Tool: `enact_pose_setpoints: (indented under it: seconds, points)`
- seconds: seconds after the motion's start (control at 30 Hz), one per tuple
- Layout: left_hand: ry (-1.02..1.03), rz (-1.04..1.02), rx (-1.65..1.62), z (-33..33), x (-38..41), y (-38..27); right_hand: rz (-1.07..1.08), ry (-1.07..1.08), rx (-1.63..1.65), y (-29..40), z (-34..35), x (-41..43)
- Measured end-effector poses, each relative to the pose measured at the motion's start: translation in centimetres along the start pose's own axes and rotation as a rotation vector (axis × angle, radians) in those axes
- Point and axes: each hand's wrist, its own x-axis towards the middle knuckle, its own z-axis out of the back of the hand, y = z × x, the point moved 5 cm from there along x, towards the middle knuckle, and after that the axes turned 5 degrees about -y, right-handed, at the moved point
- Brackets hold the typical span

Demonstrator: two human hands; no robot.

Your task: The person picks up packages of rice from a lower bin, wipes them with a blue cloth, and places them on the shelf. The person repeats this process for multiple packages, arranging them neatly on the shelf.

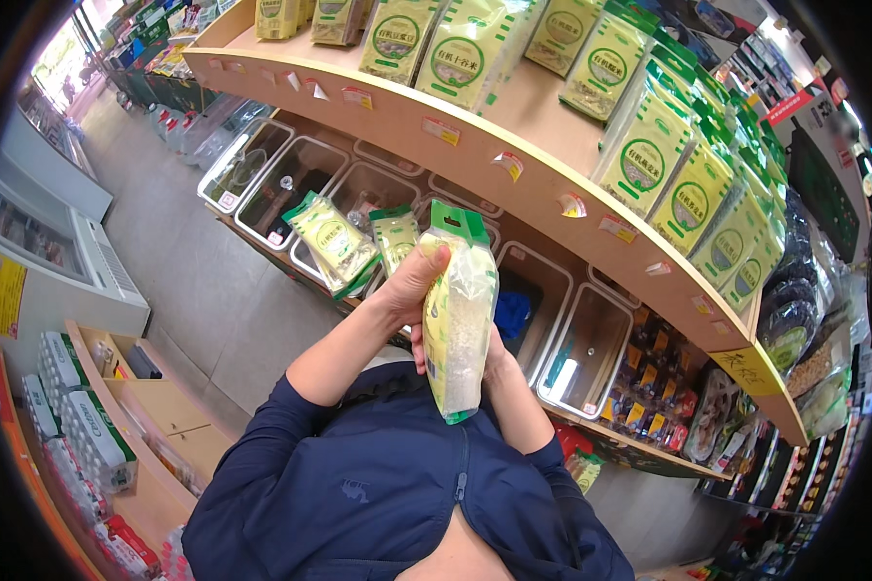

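My left hand [410, 283] grips the upper left side of a clear and yellow plastic bag of pale grain [461, 327], with the thumb near its green top flap. The bag stands upright before my chest. My right hand [494, 352] is at the bag's lower right side, mostly hidden behind it; fingertips show past the bag's left edge, apparently supporting it from behind. Just beyond my left hand, several similar yellow and green bags [332, 243] lie stacked on lidded bins, with another bag [394, 236] beside them.
A curved wooden shelf [509, 156] with price tags crosses above the clear-lidded bins [588, 348]. Rows of upright grain bags [643, 163] stand on it. At left are a freezer cabinet [102, 254] and a low wooden counter [182, 428] with shrink-wrapped bottle packs [98, 428].
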Motion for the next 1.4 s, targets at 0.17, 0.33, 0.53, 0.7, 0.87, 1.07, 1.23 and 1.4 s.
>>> enact_pose_setpoints:
  seconds: [0.17, 0.33, 0.53, 0.7, 0.87, 1.07, 1.23, 1.4]
  points:
    - [0.096, 0.059, -0.272, 2.7, 1.5, 0.7, 0.149, 0.107, -0.126, 0.0, -0.3, -0.3]
    - [-0.069, -0.215, 0.362, 0.1, 1.2, -2.1, 0.335, -0.193, -0.238, 1.6, 0.5, -0.7]
    - [-0.073, -0.588, 0.521, 0.7, -3.2, -2.2, 0.703, -0.471, -0.644, 5.0, -1.5, -2.2]
    - [0.000, -0.724, 1.144, -2.5, -5.0, -1.2, 0.903, -0.499, -0.666, 8.0, -4.7, -3.6]
    - [0.047, -0.824, 1.311, -5.0, -3.1, -2.3, 0.943, -0.449, -0.866, 12.1, -8.9, -5.5]
    - [0.208, -0.832, 1.278, -8.8, 1.3, -5.8, 1.146, -0.560, -1.463, 23.9, -19.6, -8.9]
    - [0.232, -0.894, 1.168, -12.7, 6.7, -9.4, 1.041, -0.604, -1.770, 31.7, -25.8, -8.2]
    - [0.230, -0.789, 1.179, -15.4, 12.1, -12.5, 1.091, -0.691, -1.772, 36.5, -26.7, -4.8]
